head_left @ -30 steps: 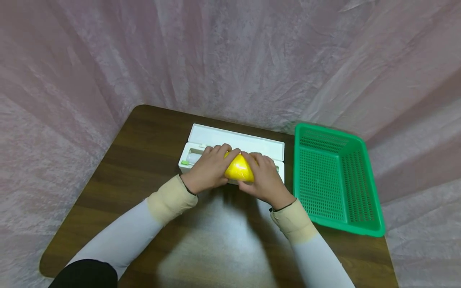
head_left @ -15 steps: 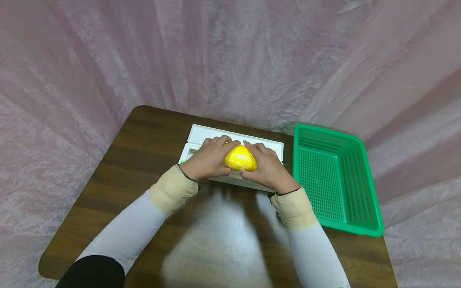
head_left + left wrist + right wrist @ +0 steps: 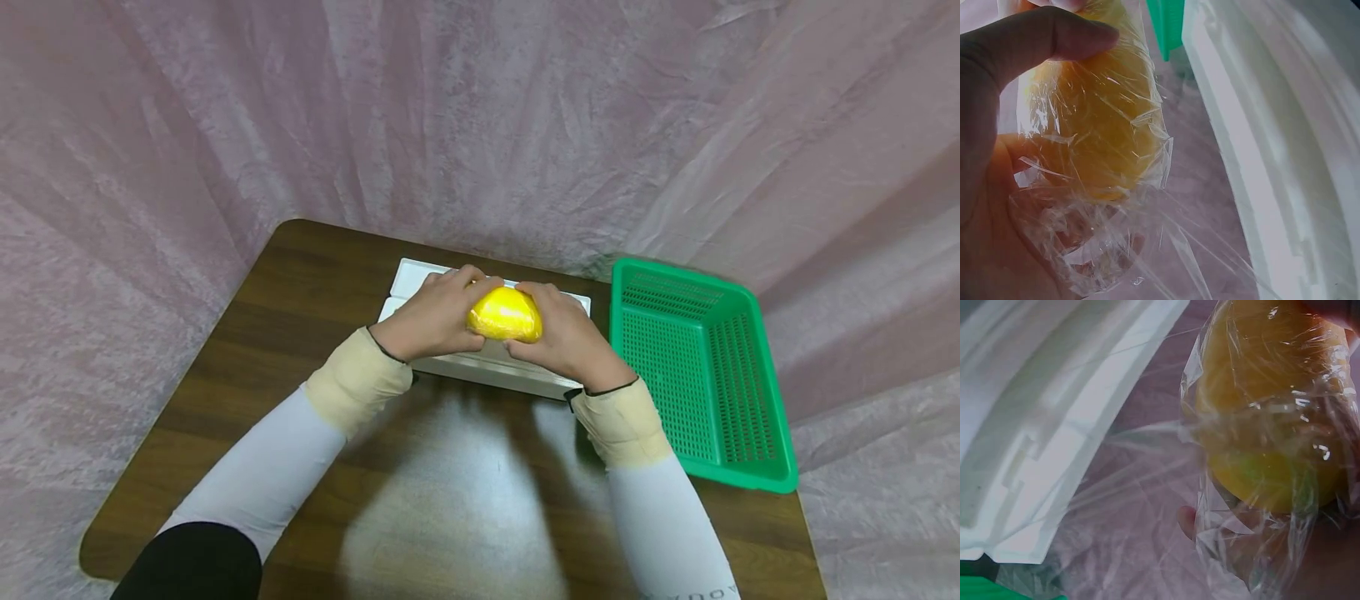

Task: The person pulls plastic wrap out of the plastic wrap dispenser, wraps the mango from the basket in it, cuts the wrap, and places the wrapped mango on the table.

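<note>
Gripping a yellow, rounded object wrapped in clear plastic film (image 3: 505, 314), the two bare hands hold it between them above a long white box (image 3: 487, 375), the left hand (image 3: 441, 318) curled round its left end and the right hand (image 3: 566, 337) round its right end, with the thumbs on the near side and the fingers reaching over to the far side. In the left wrist view the left thumb (image 3: 1066, 40) lies across the yellow object, and crumpled clear film (image 3: 1088, 247) gathers beside the palm; in both wrist views thin, see-through stretches of film run from the wrapped object towards the white box, though where they end is hard to tell. The box sits near the far edge of a dark brown wood-grain bench (image 3: 255, 358), its flat white lid (image 3: 411, 273) laid back on the far side, the hands covering much of both. Right of the box, on the right side of the bench, stands a green plastic basket with perforated walls (image 3: 782, 417). White sleeves (image 3: 255, 467) cover the forearms, with padded cream bands (image 3: 358, 382) at the wrists, and pale pink, velvety curtains (image 3: 465, 125) hang in folds behind the bench and along its left and right sides
</note>
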`<act>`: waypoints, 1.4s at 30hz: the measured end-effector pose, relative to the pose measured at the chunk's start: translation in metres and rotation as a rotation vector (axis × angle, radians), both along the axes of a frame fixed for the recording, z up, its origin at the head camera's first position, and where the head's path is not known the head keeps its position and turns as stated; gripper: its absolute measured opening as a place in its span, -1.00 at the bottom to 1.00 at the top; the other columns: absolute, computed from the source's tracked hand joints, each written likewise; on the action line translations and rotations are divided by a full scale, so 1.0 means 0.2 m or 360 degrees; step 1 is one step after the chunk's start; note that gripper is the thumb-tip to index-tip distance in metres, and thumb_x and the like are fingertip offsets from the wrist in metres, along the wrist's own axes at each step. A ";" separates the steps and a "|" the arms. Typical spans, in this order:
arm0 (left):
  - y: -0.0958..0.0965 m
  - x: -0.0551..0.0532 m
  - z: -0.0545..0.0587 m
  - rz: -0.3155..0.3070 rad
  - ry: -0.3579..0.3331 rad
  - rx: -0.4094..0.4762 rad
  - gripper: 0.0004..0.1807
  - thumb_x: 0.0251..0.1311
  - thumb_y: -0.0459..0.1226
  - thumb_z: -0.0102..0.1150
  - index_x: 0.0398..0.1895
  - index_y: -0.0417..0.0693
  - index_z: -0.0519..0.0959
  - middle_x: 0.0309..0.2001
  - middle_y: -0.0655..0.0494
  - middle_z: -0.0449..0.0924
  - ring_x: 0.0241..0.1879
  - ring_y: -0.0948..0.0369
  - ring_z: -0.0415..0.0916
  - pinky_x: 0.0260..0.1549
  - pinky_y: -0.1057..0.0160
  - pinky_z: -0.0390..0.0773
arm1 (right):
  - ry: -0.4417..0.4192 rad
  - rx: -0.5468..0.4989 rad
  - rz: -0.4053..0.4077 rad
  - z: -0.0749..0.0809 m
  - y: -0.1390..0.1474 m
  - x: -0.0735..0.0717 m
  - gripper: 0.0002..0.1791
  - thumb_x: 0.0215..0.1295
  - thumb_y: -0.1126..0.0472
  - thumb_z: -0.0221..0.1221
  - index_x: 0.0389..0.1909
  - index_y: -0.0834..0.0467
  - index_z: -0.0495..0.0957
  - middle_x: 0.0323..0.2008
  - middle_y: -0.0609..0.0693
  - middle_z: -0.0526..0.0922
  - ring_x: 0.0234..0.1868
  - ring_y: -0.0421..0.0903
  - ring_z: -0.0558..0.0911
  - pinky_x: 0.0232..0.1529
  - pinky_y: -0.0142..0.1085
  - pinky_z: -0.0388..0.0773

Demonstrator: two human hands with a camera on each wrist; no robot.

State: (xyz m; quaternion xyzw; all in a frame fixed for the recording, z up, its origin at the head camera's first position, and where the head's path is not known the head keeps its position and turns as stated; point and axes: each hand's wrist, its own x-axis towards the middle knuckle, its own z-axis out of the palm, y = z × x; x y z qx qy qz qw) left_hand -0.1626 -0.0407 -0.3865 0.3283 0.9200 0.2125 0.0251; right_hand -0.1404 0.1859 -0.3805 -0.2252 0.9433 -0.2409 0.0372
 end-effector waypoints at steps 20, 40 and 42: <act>0.00 -0.04 0.18 -0.0005 0.0050 0.0023 -0.16 0.01 -0.06 0.38 0.44 0.17 0.34 0.14 0.07 0.48 0.09 0.07 0.47 0.05 0.00 0.36 | 0.0016 0.0026 0.0052 0.19 0.03 -0.05 -0.16 0.14 -0.06 0.39 0.39 0.17 0.33 0.21 0.13 0.56 0.11 0.09 0.55 0.20 0.14 0.37; -0.01 -0.07 0.37 -0.0012 0.0122 0.0101 -0.17 0.02 -0.09 0.40 0.44 0.15 0.34 0.18 0.04 0.46 0.13 0.13 0.42 0.13 -0.04 0.31 | 0.0122 -0.0008 0.0052 0.38 0.04 -0.07 -0.17 0.14 -0.08 0.40 0.40 0.09 0.35 0.16 0.02 0.59 0.05 0.03 0.53 0.18 0.10 0.31; -0.01 -0.06 0.38 -0.0017 0.0130 0.0109 -0.17 0.02 -0.09 0.39 0.44 0.14 0.34 0.18 0.04 0.46 0.13 0.14 0.42 0.13 -0.04 0.30 | 0.0138 -0.0004 0.0057 0.40 0.04 -0.07 -0.18 0.15 -0.08 0.40 0.40 0.08 0.36 0.14 0.01 0.60 0.04 0.02 0.53 0.19 0.11 0.30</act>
